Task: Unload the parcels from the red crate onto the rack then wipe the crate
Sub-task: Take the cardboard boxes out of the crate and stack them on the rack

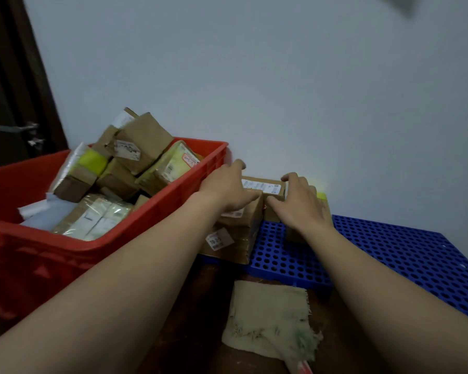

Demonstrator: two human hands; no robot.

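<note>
Parcels [143,141] of brown card and clear wrap are seen heaped in the red crate [65,265], which is set at the left against the wall. The blue perforated rack [389,255] is placed just beside it on the right. A small labelled parcel [268,186] is held at the rack's rear left corner, above a larger taped parcel [233,238]. The left hand [227,190] is laid against its left end with fingers fairly straight; the right hand [303,203] is curled over its right end, thumb on the front face. A frayed cloth [268,314] is spread before the rack.
</note>
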